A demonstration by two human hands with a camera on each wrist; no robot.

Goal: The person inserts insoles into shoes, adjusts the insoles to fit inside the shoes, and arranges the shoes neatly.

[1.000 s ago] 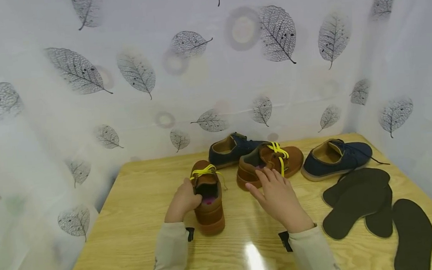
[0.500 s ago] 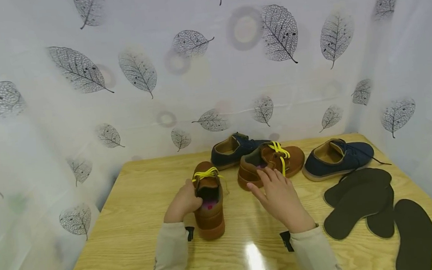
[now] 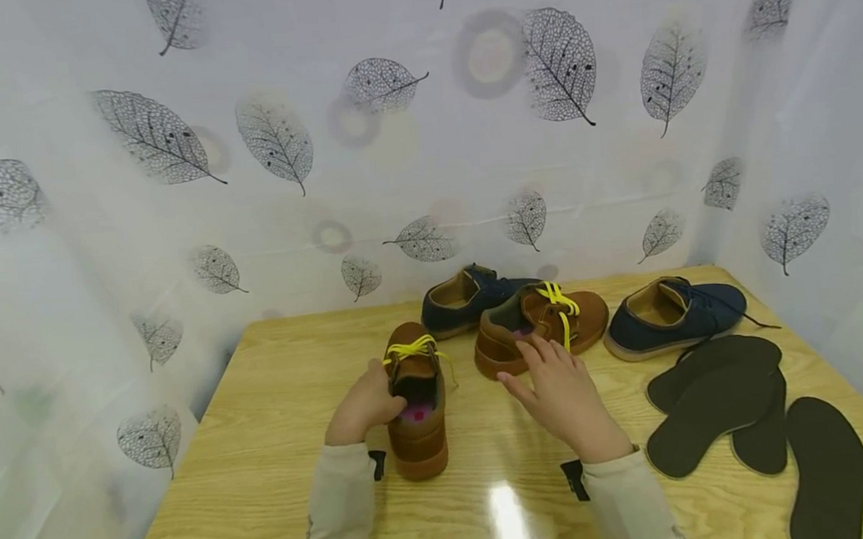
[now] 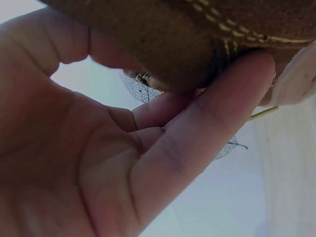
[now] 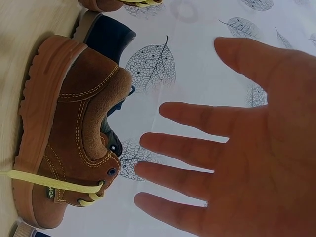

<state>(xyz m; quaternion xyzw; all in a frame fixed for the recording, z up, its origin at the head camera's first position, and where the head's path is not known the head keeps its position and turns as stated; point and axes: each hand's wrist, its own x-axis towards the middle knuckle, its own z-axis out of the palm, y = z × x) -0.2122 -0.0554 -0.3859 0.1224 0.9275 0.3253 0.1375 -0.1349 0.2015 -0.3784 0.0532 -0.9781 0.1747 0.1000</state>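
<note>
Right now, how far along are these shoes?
Apparently done: both brown shoes carry yellow laces. In hand: the left hand grips one; the right hand, holding nothing, is by the other. Possibly left: fitting the dark insoles, lying loose on the table.

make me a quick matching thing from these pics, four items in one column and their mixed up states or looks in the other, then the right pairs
Column one
1. left grip
2. right grip
3. brown shoes
4. insoles

Column two
a. threaded with yellow laces
b. dark, lying flat on the table
c. fingers spread, holding nothing
d. holding one of the brown shoes

Right pairs
1-d
2-c
3-a
4-b
</note>
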